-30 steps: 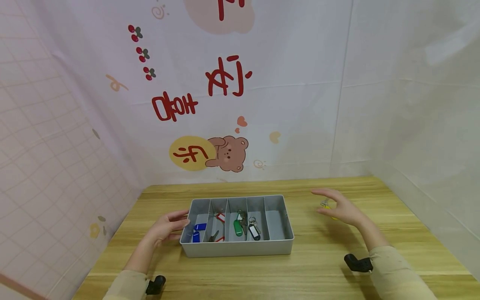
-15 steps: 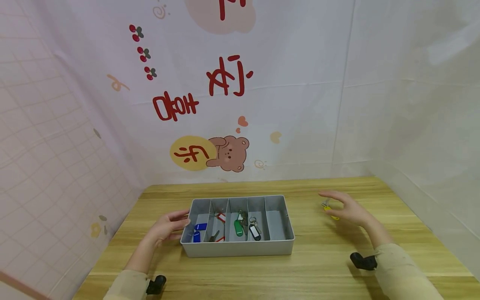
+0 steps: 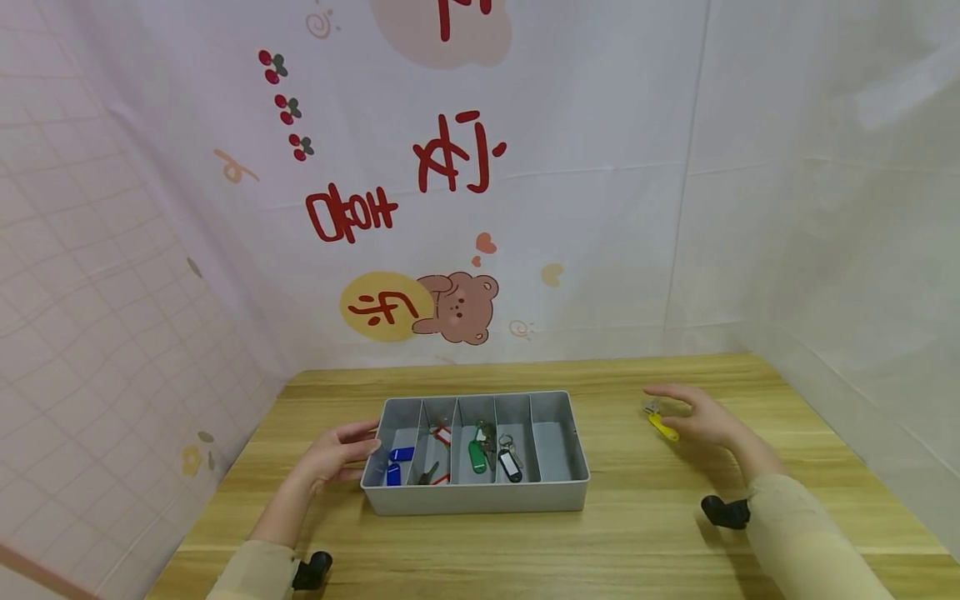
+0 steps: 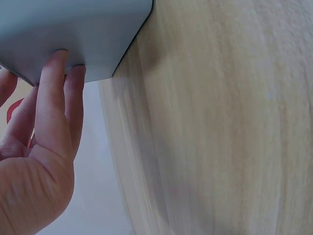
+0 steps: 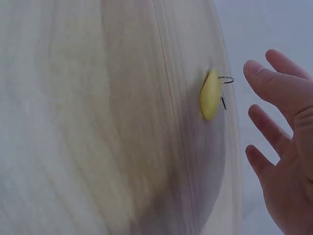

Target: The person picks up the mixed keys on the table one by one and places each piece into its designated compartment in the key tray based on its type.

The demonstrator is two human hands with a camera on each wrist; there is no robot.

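A grey compartment tray sits on the wooden table, divided crosswise. My left hand grips its left end, thumb over the rim and fingers on the outer wall; in the left wrist view two fingertips touch that wall. Blue key tags, a red key tag, a green key tag and a black key tag lie in separate compartments; the rightmost holds nothing. My right hand hovers, fingers spread, beside and above a yellow key tag with a metal ring, lying on the table.
The wooden table ends at a printed white wall cloth behind, with more cloth on both sides. Black wrist mounts stick out from the sleeves.
My right hand has drawn a little to the right, so more of the yellow key tag shows. My left hand and the tray have stayed in place.
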